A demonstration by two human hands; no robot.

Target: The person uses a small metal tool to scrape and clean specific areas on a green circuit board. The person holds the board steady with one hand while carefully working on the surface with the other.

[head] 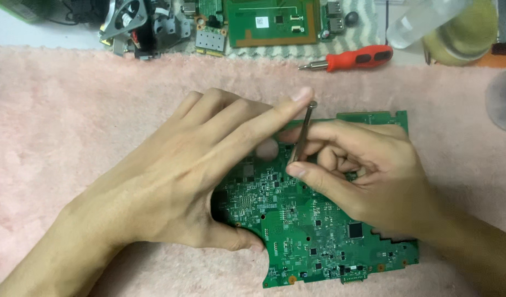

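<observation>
Head view: right hand (368,176) pinched shut on metal tweezers (303,135), thumb and forefinger clamped near the lower part, shaft tilted with its rounded top end pointing to about 12 o'clock. Tweezer tips are hidden behind the fingers, so the contact spot on the board is not visible. Left hand (192,170) lies flat, palm down, on the green circuit board (313,231); thumb pressed against the board's edge at 7 o'clock, index fingertip touching the tweezers' top. It grips nothing, just presses.

Board sits centre-right on a pink fuzzy mat (71,110), densely populated with small chips, a dark square chip toward 4 o'clock, stepped lower edge, orange-ringed mounting holes. Its upper-left area is covered by both hands.

At 12 o'clock, off the mat: red-handled screwdriver (357,58), a second green board (272,22), a small fan assembly (129,19). At 1 o'clock, a clear bottle (423,22) and a yellowish jar (465,33), both blurred and cut off by the frame.
</observation>
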